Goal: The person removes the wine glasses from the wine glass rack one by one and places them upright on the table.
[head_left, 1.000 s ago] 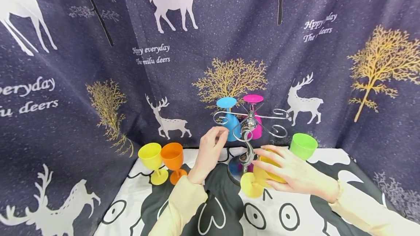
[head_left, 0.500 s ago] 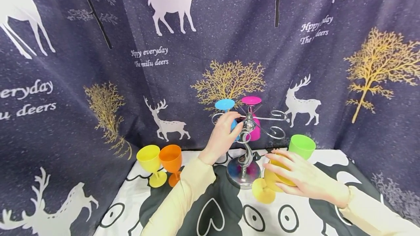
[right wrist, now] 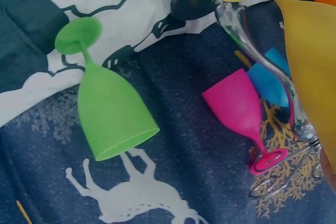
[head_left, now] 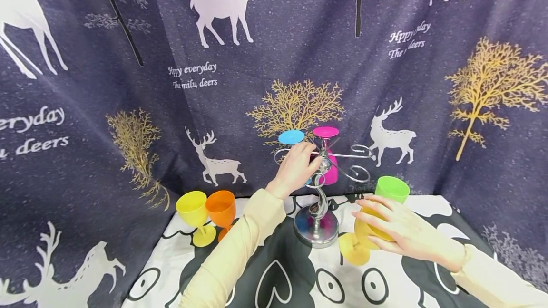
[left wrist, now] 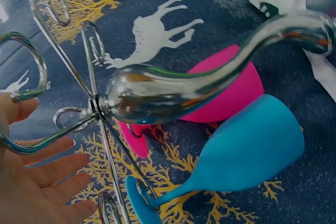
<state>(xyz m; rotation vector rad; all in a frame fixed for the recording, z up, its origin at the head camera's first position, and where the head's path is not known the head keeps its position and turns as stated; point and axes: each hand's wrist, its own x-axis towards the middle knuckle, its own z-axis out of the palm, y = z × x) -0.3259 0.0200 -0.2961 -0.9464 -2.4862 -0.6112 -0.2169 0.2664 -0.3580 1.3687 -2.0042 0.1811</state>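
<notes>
A chrome stemware rack [head_left: 316, 229] with curled wire arms stands mid-table. From its arms hang a blue goblet [left wrist: 252, 153] and a pink goblet [left wrist: 236, 98], both upside down. My left hand [head_left: 295, 168] is up at the rack's near left arm, partly covering the blue goblet in the head view. In the left wrist view, its fingers [left wrist: 58, 171] stretch out beside a wire curl; whether they touch it I cannot tell. My right hand [head_left: 404, 232] grips a darker yellow goblet [right wrist: 312, 61] by the bowl, its foot pointing toward the rack's base.
At the table's left stand a bright yellow goblet [head_left: 191, 208] and an orange goblet [head_left: 220, 209], both upright. A green goblet [right wrist: 113, 108] stands upright behind my right hand. A dark curtain [head_left: 274, 13] printed with deer hangs directly behind the table.
My left hand has risen from beside the rack to its upper arms. The right hand has drawn the darker yellow goblet a little to the right, away from the rack's base.
</notes>
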